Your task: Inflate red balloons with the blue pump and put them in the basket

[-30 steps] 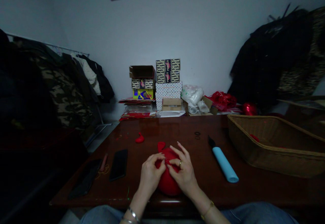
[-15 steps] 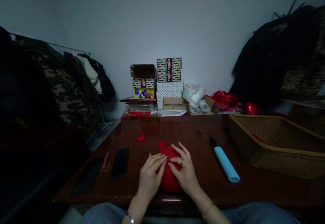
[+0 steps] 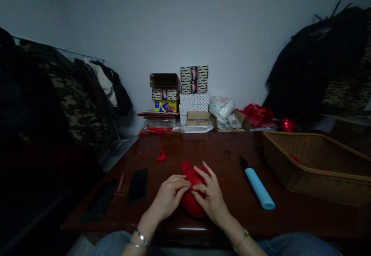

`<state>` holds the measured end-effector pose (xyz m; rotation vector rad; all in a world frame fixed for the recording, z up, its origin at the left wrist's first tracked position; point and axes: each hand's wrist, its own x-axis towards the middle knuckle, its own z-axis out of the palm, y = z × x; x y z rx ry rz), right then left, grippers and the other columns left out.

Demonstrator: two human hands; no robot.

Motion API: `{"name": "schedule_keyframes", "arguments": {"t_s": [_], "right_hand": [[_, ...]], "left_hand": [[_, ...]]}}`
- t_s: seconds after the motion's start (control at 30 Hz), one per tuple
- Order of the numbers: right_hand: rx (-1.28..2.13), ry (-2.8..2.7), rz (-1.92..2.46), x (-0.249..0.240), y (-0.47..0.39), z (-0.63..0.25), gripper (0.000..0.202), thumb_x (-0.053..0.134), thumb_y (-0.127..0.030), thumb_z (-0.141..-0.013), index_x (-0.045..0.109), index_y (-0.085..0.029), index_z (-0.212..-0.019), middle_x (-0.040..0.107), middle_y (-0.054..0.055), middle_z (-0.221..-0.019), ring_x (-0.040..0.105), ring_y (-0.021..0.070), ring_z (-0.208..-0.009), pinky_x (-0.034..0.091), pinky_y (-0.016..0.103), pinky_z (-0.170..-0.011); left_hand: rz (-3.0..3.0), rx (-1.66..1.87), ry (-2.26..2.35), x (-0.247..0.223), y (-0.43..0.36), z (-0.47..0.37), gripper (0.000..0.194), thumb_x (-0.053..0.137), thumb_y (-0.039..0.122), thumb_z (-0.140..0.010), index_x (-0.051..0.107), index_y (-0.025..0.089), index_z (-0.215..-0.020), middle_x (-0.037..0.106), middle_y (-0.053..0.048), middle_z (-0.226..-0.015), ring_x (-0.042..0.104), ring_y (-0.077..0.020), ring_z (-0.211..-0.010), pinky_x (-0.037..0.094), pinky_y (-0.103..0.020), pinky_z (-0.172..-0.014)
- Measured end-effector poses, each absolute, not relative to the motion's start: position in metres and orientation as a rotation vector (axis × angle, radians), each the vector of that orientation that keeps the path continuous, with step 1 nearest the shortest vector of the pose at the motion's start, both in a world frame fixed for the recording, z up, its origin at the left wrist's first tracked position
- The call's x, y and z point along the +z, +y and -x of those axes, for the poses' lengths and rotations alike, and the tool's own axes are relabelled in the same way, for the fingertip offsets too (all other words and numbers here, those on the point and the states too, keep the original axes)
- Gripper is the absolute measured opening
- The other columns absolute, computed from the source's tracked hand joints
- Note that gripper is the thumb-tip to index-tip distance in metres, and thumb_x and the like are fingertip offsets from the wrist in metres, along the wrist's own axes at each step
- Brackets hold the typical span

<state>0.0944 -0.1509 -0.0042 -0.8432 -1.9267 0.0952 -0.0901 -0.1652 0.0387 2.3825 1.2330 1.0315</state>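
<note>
A round red balloon rests at the table's near edge between my hands, with a small red flap sticking up at its far side. My left hand has its thumb and fingertips pinched together on the balloon's upper surface. Opposite it, my right hand pinches red material with thumb and a finger, its other fingers raised. The fingertips of both hands nearly meet. Exactly what lies between them is too small to tell. Beyond, a small curled red balloon lies on the brown table.
Two dark phones and rubber bands lie left. On the right are a blue cylindrical tool, dark rings and a wicker basket. Stacked boxes and plastic bags stand behind the table.
My left hand has turned flatter, its wrist shifting left and its fingers bunching closer together. The right hand's fingers have shifted slightly on the balloon. The view has moved a little.
</note>
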Motion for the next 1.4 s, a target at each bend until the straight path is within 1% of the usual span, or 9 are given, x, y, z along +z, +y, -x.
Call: {"name": "schedule_keyframes", "arguments": {"t_s": [0.17, 0.3, 0.47, 0.6, 0.77, 1.07, 1.2, 1.27, 1.4], "right_hand": [[0.063, -1.989, 0.826, -0.006, -0.151, -0.096, 0.015, 0.057, -0.016, -0.079, 0.068, -0.026, -0.081, 0.042, 0.001, -0.141, 0.017, 0.0275, -0.138, 0.033, 0.054, -0.103], [0.047, -2.009, 0.832, -0.006, -0.152, -0.097, 0.015, 0.056, -0.017, -0.080, 0.068, -0.026, -0.080, 0.041, 0.001, -0.141, 0.018, 0.0275, -0.138, 0.033, 0.054, -0.103], [0.041, -1.991, 0.848, -0.004, -0.154, -0.097, 0.013, 0.057, -0.017, -0.080, 0.067, -0.025, -0.080, 0.045, 0.003, -0.138, 0.020, 0.0274, -0.137, 0.035, 0.053, -0.102], [0.047, -1.969, 0.844, -0.004, -0.155, -0.096, 0.015, 0.057, -0.016, -0.079, 0.067, -0.026, -0.082, 0.047, 0.003, -0.136, 0.021, 0.0272, -0.137, 0.035, 0.052, -0.102], [0.089, -1.903, 0.833, -0.007, -0.153, -0.095, 0.019, 0.057, -0.014, -0.078, 0.068, -0.028, -0.085, 0.049, 0.002, -0.134, 0.026, 0.0266, -0.135, 0.036, 0.052, -0.102], [0.224, -1.665, 0.846, -0.012, -0.145, -0.091, 0.022, 0.058, -0.018, -0.081, 0.070, -0.032, -0.093, 0.056, 0.004, -0.126, 0.041, 0.0239, -0.125, 0.041, 0.050, -0.098], [0.270, -1.661, 0.881, -0.013, -0.143, -0.088, 0.021, 0.060, -0.020, -0.080, 0.070, -0.032, -0.093, 0.058, 0.005, -0.123, 0.045, 0.0245, -0.121, 0.042, 0.050, -0.097], [0.276, -1.679, 0.874, -0.013, -0.143, -0.086, 0.022, 0.060, -0.019, -0.079, 0.070, -0.033, -0.093, 0.059, 0.004, -0.122, 0.046, 0.0242, -0.120, 0.044, 0.049, -0.096], [0.275, -1.685, 0.888, -0.011, -0.145, -0.082, 0.021, 0.058, -0.018, -0.081, 0.071, -0.032, -0.090, 0.060, 0.004, -0.120, 0.047, 0.0231, -0.117, 0.044, 0.048, -0.095]], "left_hand": [[-2.490, 0.898, 1.210, 0.042, -0.164, 0.093, 0.023, 0.053, 0.019, -0.084, 0.072, 0.028, -0.092, 0.072, -0.004, -0.091, 0.062, -0.0196, -0.100, 0.037, -0.044, -0.102], [-2.531, 0.943, 1.219, 0.035, -0.162, 0.091, 0.020, 0.057, 0.016, -0.080, 0.072, 0.027, -0.087, 0.072, -0.002, -0.087, 0.064, -0.0183, -0.095, 0.033, -0.047, -0.105], [-2.451, 1.242, 1.354, 0.018, -0.163, 0.081, 0.017, 0.057, 0.013, -0.076, 0.067, 0.022, -0.087, 0.070, -0.004, -0.090, 0.065, -0.0174, -0.088, 0.041, -0.043, -0.100], [-2.330, 1.345, 1.453, 0.011, -0.164, 0.076, 0.015, 0.054, 0.013, -0.078, 0.063, 0.020, -0.086, 0.067, -0.006, -0.090, 0.064, -0.0187, -0.088, 0.051, -0.034, -0.082], [-2.225, 1.369, 1.454, 0.008, -0.163, 0.075, 0.013, 0.052, 0.016, -0.080, 0.062, 0.020, -0.087, 0.065, -0.005, -0.089, 0.063, -0.0187, -0.086, 0.052, -0.031, -0.076], [-2.081, 1.426, 1.347, 0.005, -0.167, 0.076, 0.017, 0.050, 0.021, -0.086, 0.065, 0.021, -0.094, 0.067, -0.008, -0.102, 0.061, -0.0200, -0.104, 0.048, -0.035, -0.091], [-2.083, 1.316, 1.242, 0.009, -0.169, 0.072, 0.045, 0.059, 0.030, -0.082, 0.054, 0.023, -0.126, 0.052, -0.011, -0.133, 0.042, -0.0241, -0.128, 0.035, -0.044, -0.105], [-2.088, 1.272, 1.236, 0.008, -0.167, 0.068, 0.055, 0.062, 0.034, -0.080, 0.048, 0.025, -0.132, 0.046, -0.010, -0.138, 0.033, -0.0255, -0.133, 0.028, -0.050, -0.108], [-1.975, 1.335, 1.322, 0.000, -0.159, 0.058, 0.039, 0.051, 0.034, -0.087, 0.055, 0.028, -0.126, 0.053, -0.006, -0.133, 0.035, -0.0218, -0.132, 0.028, -0.050, -0.108]]}}
